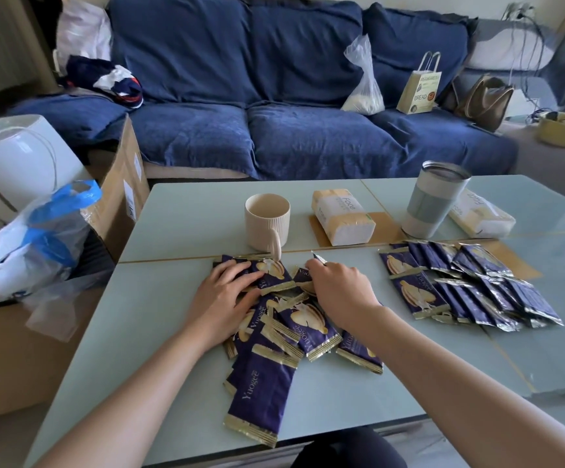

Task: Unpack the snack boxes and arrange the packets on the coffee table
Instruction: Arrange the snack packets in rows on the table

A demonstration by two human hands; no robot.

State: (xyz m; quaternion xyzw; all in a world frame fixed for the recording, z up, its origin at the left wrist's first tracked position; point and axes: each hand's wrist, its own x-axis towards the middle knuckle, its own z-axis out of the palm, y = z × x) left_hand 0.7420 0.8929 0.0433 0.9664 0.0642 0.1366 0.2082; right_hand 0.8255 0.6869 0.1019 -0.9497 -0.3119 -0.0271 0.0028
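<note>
A loose pile of purple snack packets [274,336] with gold edges lies at the middle of the pale green coffee table [159,319]. My left hand [223,295] rests flat on the pile's left part, fingers spread over the top packets. My right hand [338,288] is curled over the pile's upper right, pinching a packet whose silver corner sticks out past the fingers. A second group of packets [467,285] lies in overlapping rows on the right of the table. One long packet [260,393] points toward the near edge.
A beige ribbed mug [267,221] stands just behind the pile. Two tissue packs [341,217] [480,214] and a grey tumbler [433,201] stand further back. Cardboard boxes [122,190] and plastic bags [31,244] sit left of the table. A blue sofa [274,96] is behind.
</note>
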